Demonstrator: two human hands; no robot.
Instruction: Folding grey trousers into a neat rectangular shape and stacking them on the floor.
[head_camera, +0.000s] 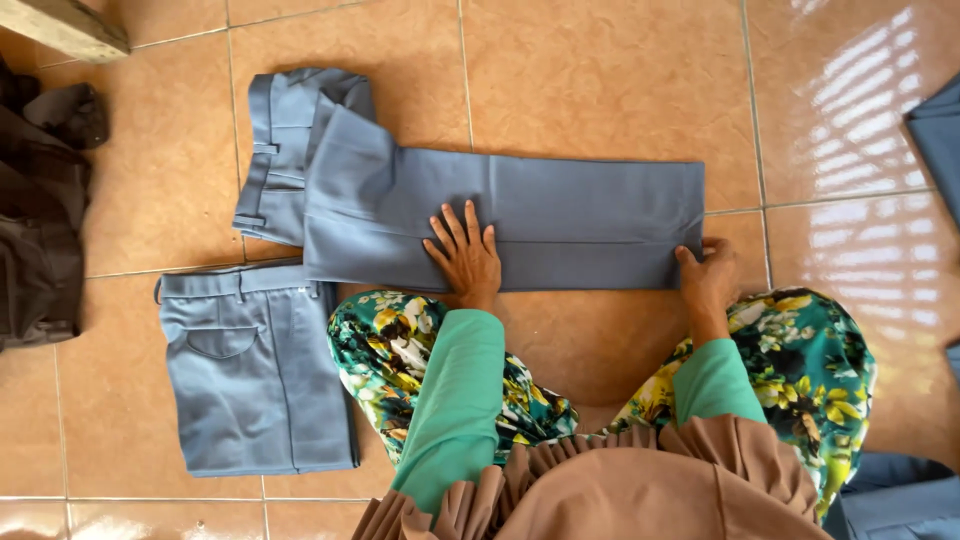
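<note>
both hands hold the grey-blue folded cloth trousers (520, 215) flat: left hand (466, 256) spread open pressing, right hand (708, 280) pinching the hem.

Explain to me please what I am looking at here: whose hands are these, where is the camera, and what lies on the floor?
There is no machine here. One camera sits on a person's head and looks down, so the two hands belong to the wearer, who sits on a tiled floor.

In front lies a pair of grey-blue trousers, spread flat lengthwise. The left hand presses flat on the middle of them, fingers spread. The right hand pinches the hem end of the legs.

To the left, a second grey-blue garment lies folded with its back pocket up. Dark clothes lie in a pile at the far left edge, and more grey-blue cloth shows at the right edge. The person wears green sleeves and a flowered garment.
</note>
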